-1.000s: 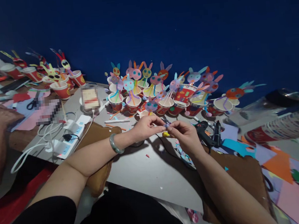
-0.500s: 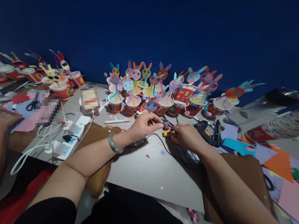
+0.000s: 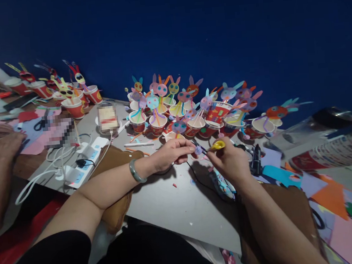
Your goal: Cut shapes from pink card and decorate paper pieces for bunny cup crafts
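Left hand (image 3: 173, 153) pinches a flat, round purple disc (image 3: 198, 150).

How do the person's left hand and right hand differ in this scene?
The left hand pinches a small purple piece; the right hand holds a yellow object, its kind unclear. The left hand has a greenish-grey bangle at the wrist; the right hand shows none. Both are ungloved, close together, above the pale table.

open tabletop (image 3: 170, 202) at near edge, crowded paper cups (image 3: 158, 127) behind, black cable (image 3: 196, 176) between
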The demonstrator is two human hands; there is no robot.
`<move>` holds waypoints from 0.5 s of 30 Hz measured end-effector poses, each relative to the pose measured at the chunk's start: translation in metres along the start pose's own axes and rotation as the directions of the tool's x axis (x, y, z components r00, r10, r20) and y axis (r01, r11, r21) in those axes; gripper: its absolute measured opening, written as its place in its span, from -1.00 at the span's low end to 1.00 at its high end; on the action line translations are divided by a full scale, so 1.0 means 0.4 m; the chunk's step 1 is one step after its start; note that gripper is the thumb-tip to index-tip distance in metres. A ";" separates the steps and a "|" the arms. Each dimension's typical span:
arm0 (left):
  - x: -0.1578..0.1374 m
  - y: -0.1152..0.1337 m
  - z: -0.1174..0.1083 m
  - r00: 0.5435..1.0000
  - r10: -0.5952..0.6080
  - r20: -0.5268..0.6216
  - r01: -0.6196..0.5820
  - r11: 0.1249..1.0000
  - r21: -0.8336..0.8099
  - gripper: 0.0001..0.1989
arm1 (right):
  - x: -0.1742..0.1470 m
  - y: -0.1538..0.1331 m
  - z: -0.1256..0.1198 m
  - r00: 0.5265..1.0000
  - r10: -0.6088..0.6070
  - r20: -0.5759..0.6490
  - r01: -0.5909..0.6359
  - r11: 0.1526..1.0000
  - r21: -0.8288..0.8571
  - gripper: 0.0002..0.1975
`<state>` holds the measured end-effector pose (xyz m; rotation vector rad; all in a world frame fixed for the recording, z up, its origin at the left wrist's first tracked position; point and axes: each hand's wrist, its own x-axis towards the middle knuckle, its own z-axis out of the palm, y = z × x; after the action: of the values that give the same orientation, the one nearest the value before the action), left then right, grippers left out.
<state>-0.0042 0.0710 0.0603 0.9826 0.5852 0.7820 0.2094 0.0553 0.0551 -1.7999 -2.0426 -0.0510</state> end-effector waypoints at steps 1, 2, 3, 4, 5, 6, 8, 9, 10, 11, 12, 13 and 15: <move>0.000 -0.001 0.001 1.000 -0.023 0.016 0.024 0.999 -0.030 -0.70 | -0.004 -0.004 -0.009 0.993 0.030 -0.110 -0.012 0.987 0.160 -0.75; 0.000 -0.002 0.002 0.998 -0.047 0.035 0.048 0.997 -0.055 -0.70 | -0.007 -0.008 -0.016 0.981 0.065 -0.182 -0.002 0.944 0.329 -0.75; 0.001 -0.003 0.001 0.996 -0.069 0.053 0.073 0.995 -0.074 -0.71 | -0.010 -0.013 -0.022 0.972 0.098 -0.211 0.019 0.870 0.493 -0.73; 0.001 -0.004 0.001 0.993 -0.091 0.071 0.097 0.991 -0.088 -0.71 | -0.012 -0.018 -0.027 0.970 0.121 -0.210 0.041 0.771 0.635 -0.72; 0.002 -0.005 0.000 0.990 -0.113 0.088 0.122 0.988 -0.099 -0.72 | -0.013 -0.023 -0.030 0.974 0.125 -0.188 0.058 0.664 0.745 -0.70; 0.002 -0.006 -0.001 0.985 -0.136 0.104 0.147 0.983 -0.106 -0.73 | -0.014 -0.028 -0.032 0.981 0.113 -0.160 0.069 0.565 0.822 -0.68; 0.003 -0.008 -0.004 0.975 -0.183 0.128 0.197 0.975 -0.106 -0.75 | -0.016 -0.034 -0.031 0.992 0.060 -0.110 0.074 0.430 0.900 -0.60; 0.003 -0.009 -0.005 0.970 -0.203 0.137 0.218 0.971 -0.099 -0.76 | -0.016 -0.035 -0.030 0.996 0.024 -0.086 0.070 0.394 0.916 -0.54; 0.003 -0.010 -0.005 0.965 -0.221 0.143 0.234 0.968 -0.085 -0.76 | -0.017 -0.036 -0.027 0.998 -0.011 -0.061 0.061 0.373 0.926 -0.49; 0.003 -0.010 -0.006 0.961 -0.233 0.151 0.246 0.967 -0.069 -0.76 | -0.018 -0.037 -0.024 0.998 -0.040 -0.041 0.053 0.360 0.932 -0.45; 0.003 -0.011 -0.006 0.957 -0.243 0.162 0.254 0.966 -0.051 -0.76 | -0.019 -0.038 -0.021 0.998 -0.062 -0.026 0.047 0.351 0.935 -0.44; 0.003 -0.011 -0.005 0.952 -0.251 0.174 0.261 0.965 -0.036 -0.76 | -0.021 -0.039 -0.018 0.997 -0.080 -0.017 0.044 0.344 0.938 -0.44; 0.002 -0.011 -0.003 0.940 -0.277 0.198 0.286 0.958 -0.017 -0.76 | -0.024 -0.043 -0.014 0.995 -0.104 0.002 0.034 0.342 0.939 -0.45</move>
<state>-0.0034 0.0707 0.0557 0.8963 0.5220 0.4372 0.1952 0.0416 0.0611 -0.9123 -1.5474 0.9983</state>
